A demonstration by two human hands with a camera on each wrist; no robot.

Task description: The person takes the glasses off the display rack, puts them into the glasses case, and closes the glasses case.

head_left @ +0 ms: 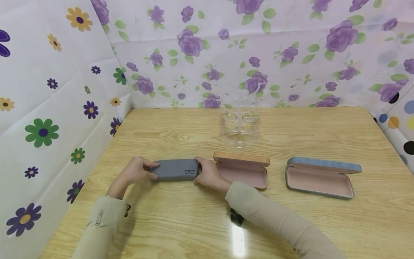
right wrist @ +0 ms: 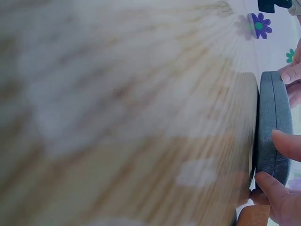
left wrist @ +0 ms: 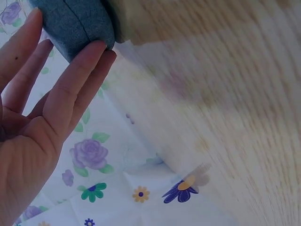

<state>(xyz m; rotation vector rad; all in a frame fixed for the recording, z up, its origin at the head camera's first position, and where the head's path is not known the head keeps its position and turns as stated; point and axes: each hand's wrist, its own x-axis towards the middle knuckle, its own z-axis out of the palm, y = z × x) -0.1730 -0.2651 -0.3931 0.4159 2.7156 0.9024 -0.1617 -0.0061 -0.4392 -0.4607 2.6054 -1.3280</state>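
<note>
A closed grey glasses case (head_left: pixel 174 169) with a small printed pair of glasses lies lengthwise between both hands. My left hand (head_left: pixel 135 172) pinches its left end. At the other end, my right hand (head_left: pixel 208 173) grips the case by its corner. The left wrist view shows fingers on the end of the case (left wrist: pixel 77 28), where the seam runs between lid and base. Seen from the right wrist, the seam of the case (right wrist: pixel 273 117) is closed along its side. Whether the case touches the table fully, I cannot tell.
An orange glasses case (head_left: pixel 242 175) stands open just right of my right hand, partly behind it. Farther right is an open blue glasses case (head_left: pixel 318 181). A clear display stand (head_left: pixel 240 138) with wire-framed glasses (head_left: pixel 250 118) stands behind on the wooden table (head_left: pixel 174 129).
</note>
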